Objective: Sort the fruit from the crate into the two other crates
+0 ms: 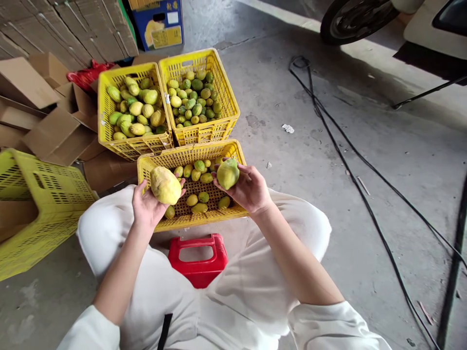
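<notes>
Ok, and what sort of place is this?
Probably a garage or storeroom where fruit is handled: yellow crates of green and yellow fruit, cardboard boxes heaped alongside, and what looks like a parked scooter on bare concrete floor.

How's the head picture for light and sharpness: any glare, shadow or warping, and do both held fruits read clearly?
Head view: a bright band crosses the floor near the wheel, with shade below it; head view: the leftmost crate looks stretched, likely wide-angle distortion; head view: the yellow fruit in the left hand and the greener fruit in the right hand have clear outlines.
</notes>
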{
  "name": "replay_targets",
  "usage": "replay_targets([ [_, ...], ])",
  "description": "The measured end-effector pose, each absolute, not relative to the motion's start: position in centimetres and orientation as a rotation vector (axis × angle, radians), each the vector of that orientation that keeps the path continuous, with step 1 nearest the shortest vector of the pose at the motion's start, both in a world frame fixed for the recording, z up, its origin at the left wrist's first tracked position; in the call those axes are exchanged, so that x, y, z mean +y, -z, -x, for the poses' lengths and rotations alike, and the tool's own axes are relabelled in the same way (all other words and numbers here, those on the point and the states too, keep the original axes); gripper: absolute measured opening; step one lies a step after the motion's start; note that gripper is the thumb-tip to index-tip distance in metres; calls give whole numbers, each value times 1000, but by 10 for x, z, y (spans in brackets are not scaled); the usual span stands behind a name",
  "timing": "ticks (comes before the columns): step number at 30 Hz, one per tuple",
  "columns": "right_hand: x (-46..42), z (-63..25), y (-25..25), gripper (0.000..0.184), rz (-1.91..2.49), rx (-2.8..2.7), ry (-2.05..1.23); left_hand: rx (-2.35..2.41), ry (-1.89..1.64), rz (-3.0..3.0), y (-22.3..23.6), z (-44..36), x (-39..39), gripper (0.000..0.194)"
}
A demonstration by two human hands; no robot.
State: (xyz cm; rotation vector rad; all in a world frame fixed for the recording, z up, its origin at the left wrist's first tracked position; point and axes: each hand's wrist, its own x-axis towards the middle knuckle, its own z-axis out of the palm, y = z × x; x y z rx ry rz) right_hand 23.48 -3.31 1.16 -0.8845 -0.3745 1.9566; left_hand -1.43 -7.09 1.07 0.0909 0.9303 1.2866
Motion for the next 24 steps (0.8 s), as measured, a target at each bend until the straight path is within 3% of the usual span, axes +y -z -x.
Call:
replay_targets([
  [5, -34, -238, -20, 38, 860, -425, -1925, 991, -1376, -145, -9, 13, -72, 45],
  [10, -34, -236, -16, 45, 829, -451, -1968, 956, -1415, -154, -2, 15, -72, 52],
  [17, -58, -215, 20, 31, 1482, 148, -1836, 1172, -1337, 118, -8, 26, -63, 23],
  [21, -35, -203, 22, 28, 1552, 257, -1845, 1322, -1260, 244, -3, 44, -61, 11],
  [24, 18, -199, -2, 16, 1407, 183, -1788, 1405, -1187, 267, 4, 56, -65, 12],
])
